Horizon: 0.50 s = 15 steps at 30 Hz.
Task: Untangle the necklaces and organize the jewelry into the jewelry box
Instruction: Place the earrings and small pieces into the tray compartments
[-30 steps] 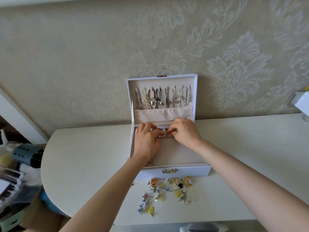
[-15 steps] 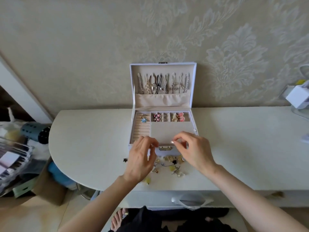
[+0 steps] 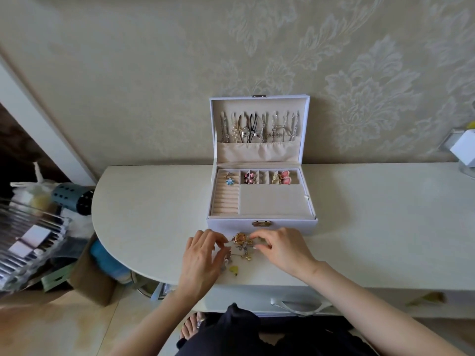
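Fingers (image 3: 219, 239) of the left hand (image 3: 201, 255) were curled, thumb and forefinger closed in a pinch on the left edge of the pile (image 3: 243, 249) of small jewelry, which lay on the table (image 3: 154, 214) with a yellow piece (image 3: 233, 270) at its near edge. The right hand (image 3: 284, 249) mirrored this, its fingertips (image 3: 257, 236) pinched together at the pile's right side, just beside a gold flower (image 3: 241, 238). Which piece each pinch held could not be told. The pieces looked light and stiff, with thin hooks and links likely to snag on one another. Each would probably be best taken by its solid body rather than by a stone or a fine link, and eased apart slowly rather than pulled. Just beyond the pile stood the box (image 3: 231, 224), open. In its tray a blue flower (image 3: 228, 181) sat at the far end of the ring rolls, pink pieces (image 3: 248, 177) lay in a small far compartment, and a butterfly (image 3: 284, 177) lay further right. Farthest, the lid (image 3: 307, 129) stood upright at the wall, with necklaces (image 3: 259, 125) hanging in a row above its pocket.
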Tool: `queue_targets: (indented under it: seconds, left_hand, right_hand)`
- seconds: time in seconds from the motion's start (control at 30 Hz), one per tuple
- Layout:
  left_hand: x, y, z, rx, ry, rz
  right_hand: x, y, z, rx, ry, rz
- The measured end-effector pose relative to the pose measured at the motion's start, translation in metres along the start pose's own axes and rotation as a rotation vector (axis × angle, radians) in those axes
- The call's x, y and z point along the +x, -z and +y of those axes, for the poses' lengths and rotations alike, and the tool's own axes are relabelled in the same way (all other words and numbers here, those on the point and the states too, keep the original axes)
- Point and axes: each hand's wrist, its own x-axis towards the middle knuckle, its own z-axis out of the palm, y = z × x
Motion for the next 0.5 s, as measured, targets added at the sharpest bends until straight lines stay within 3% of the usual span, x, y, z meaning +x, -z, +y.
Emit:
queue_targets:
  seconds: [0.17, 0.3, 0.5]
  left_hand:
    - [-0.009, 0.010, -0.010, -0.028, -0.027, -0.070]
    - [-0.013, 0.011, -0.013, -0.033, 0.003, -0.110]
    - [-0.006, 0.007, -0.008, -0.041, 0.036, -0.131]
  right_hand:
    - [0.005, -0.003, -0.003, -0.067, -0.012, -0.076]
    - [-0.001, -0.006, 0.001, -0.117, -0.038, 0.020]
    - [0.000, 0.003, -0.007, 0.028, -0.012, -0.023]
